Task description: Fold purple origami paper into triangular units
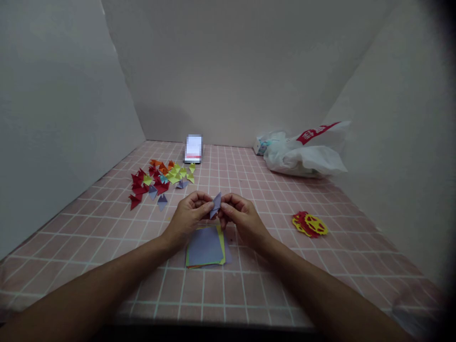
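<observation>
Folded papers point(162, 186) look done left of the unfolded stack point(204, 247), left hand point(188, 213) and right hand point(244, 216) fingers pinching a purple one point(215, 204).

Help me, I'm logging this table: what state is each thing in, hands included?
Paper: folded, held up between both hands
Left hand: pinching the paper
Right hand: pinching its other side
Sheets: flat, loosely stacked
Folded pieces: loosely clustered, some overlapping
Phone: screen lit, content blurred
Bag: crumpled, bulging
Box: partly hidden by the bag
Cutouts: flat, overlapping
</observation>
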Action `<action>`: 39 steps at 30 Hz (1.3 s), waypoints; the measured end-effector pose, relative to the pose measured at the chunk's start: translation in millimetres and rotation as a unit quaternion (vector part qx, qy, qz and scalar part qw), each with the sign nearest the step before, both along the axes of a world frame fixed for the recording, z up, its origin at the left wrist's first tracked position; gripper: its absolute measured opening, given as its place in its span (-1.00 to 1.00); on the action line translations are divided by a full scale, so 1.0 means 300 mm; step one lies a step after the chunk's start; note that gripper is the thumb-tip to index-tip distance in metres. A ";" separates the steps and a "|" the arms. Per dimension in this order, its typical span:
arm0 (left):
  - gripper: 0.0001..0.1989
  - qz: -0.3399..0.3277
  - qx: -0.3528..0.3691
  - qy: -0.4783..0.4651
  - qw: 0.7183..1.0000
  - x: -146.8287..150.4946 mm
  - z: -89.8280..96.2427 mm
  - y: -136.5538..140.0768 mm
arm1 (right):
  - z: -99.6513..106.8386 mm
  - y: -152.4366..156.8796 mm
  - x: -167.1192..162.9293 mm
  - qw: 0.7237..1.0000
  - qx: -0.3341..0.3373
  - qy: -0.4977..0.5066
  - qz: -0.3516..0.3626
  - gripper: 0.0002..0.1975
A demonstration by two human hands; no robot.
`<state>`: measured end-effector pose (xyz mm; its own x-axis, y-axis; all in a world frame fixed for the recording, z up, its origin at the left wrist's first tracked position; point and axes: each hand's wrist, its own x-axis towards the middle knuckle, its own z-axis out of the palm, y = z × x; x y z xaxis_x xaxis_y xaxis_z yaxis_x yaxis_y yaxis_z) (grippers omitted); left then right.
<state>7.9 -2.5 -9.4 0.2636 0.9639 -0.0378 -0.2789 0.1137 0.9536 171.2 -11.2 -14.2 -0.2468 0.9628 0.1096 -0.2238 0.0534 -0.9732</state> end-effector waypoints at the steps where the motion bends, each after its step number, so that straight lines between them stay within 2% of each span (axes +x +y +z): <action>1: -0.73 -0.002 -0.008 -0.008 1.000 0.000 -0.001 0.000 | 0.001 0.000 0.000 1.000 0.000 0.002 0.000 -0.79; 10: -0.66 -0.024 -0.050 -0.058 0.997 0.001 -0.008 0.008 | -0.012 0.008 0.004 1.000 -0.009 0.008 0.003 -0.82; 16: -0.74 0.004 0.049 0.054 0.997 -0.003 0.000 0.000 | 0.007 -0.004 -0.003 0.998 0.023 -0.049 -0.027 -0.89; 20: -0.75 0.001 0.075 0.074 0.994 -0.003 0.007 -0.005 | 0.013 -0.008 -0.006 0.996 0.031 -0.071 -0.041 -0.85; 25: -0.71 -0.012 0.065 0.079 0.995 0.001 0.008 -0.003 | 0.012 -0.007 -0.005 0.993 0.048 -0.092 -0.063 -0.82; 33: -0.73 -0.027 0.017 0.047 0.998 -0.005 -0.001 0.010 | -0.003 0.000 0.003 0.998 0.015 -0.050 -0.025 -0.81; 39: -0.77 -0.034 0.031 0.066 0.997 -0.004 0.012 0.009 | -0.003 -0.002 0.003 0.994 0.043 -0.090 -0.037 -0.78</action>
<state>6.6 0.3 -5.9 0.3246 0.9457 -0.0178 -0.1442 0.0681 0.9872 172.0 -11.8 -15.2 -0.1991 0.9680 0.1527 -0.0393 0.1479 -0.9882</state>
